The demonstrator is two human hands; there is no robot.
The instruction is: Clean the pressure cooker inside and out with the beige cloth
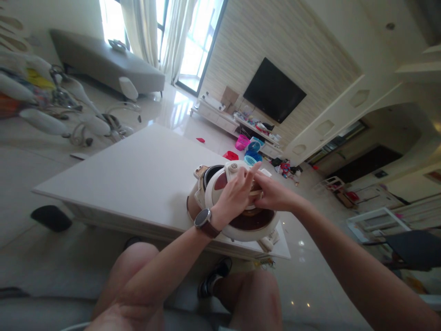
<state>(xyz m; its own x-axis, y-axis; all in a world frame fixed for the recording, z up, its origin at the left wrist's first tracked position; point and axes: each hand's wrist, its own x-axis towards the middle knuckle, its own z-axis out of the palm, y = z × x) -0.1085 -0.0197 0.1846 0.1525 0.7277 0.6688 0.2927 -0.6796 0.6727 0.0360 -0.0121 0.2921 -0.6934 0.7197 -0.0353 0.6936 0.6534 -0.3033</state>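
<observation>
Round lid (253,221) was askew over the cooker (195,207), at the near edge of the white table (144,172), part of the dark opening uncovered. Our left arm reached forward, watch (202,218) at the wrist; the left hand (234,195) lay back-up over the lid's middle, one finger pointing away from us. Our right hand (275,191) came in from the side, forearm slanting. Marks on the lid's small round knob (234,166) were too small to read. Right fingers were clenched on the lid's middle; left fingers bent there, tips hidden, so we couldn't tell whether they gripped.
</observation>
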